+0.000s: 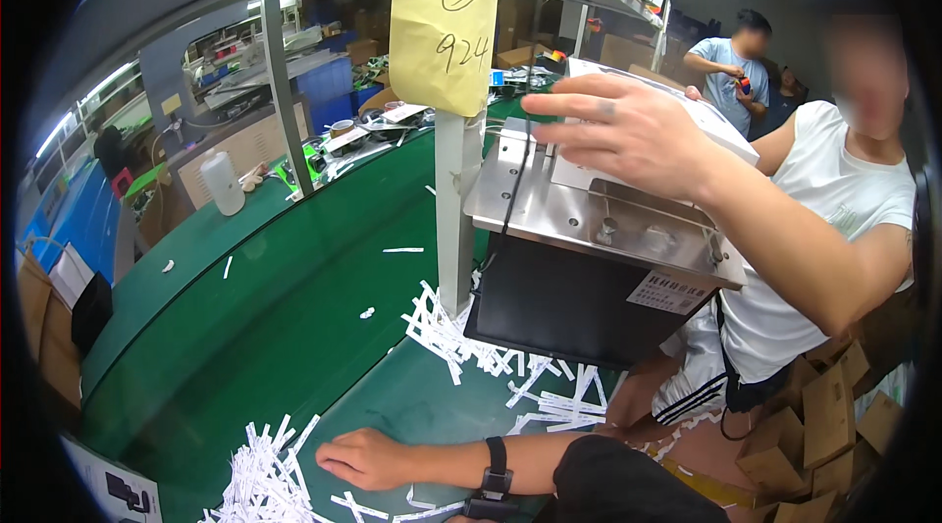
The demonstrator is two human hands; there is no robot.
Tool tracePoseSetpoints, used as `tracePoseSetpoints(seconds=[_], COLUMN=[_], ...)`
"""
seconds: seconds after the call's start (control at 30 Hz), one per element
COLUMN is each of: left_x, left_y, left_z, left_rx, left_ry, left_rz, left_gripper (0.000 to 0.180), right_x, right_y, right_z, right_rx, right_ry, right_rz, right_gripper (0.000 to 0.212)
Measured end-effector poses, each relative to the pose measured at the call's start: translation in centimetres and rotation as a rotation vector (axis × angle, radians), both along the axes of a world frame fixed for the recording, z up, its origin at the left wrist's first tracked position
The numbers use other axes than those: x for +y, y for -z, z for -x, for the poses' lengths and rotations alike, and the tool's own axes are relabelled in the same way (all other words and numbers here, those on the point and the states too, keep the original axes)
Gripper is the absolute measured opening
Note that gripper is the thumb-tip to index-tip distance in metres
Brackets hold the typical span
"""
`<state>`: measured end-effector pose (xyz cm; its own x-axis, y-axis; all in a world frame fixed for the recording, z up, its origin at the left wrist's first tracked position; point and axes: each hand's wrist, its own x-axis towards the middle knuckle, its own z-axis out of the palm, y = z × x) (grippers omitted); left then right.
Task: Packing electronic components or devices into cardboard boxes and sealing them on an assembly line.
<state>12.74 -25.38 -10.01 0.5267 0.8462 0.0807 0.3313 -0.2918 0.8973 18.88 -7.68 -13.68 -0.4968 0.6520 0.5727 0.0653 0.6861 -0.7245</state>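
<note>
On the near left of the steel-topped machine (pixel 579 302), the right hand (pixel 365 459) curls loosely beside heaped paper strips (pixel 257 476), its grip impossible to tell from this angle, and a careless sideways sweep could scatter them across the green table (pixel 383 410).

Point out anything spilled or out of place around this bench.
Loose white strips look spilled: they lie in a tangled heap beside the wearer's hand and scatter around the foot of the grey post. They cross in every direction rather than being stacked.
</note>
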Motion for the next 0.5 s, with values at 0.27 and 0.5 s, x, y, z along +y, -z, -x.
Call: tracePoseSetpoints(seconds=[0.27,0.5], left_x=[-0.7,-0.3], left_y=[0.4,2.1], left_z=[-0.5,0.4], left_rx=[0.002,0.05], left_ry=[0.002,0.048], left_rz=[-0.007,-0.035], left_gripper=[0.009,0.021], right_x=[-0.8,-0.3], right_y=[-0.2,0.8], right_z=[-0.5,1.4], right_rx=[-0.007,-0.023], right_ry=[-0.003,0.047], right_rz=[-0.018,-0.047], right_gripper=[0.005,0.01])
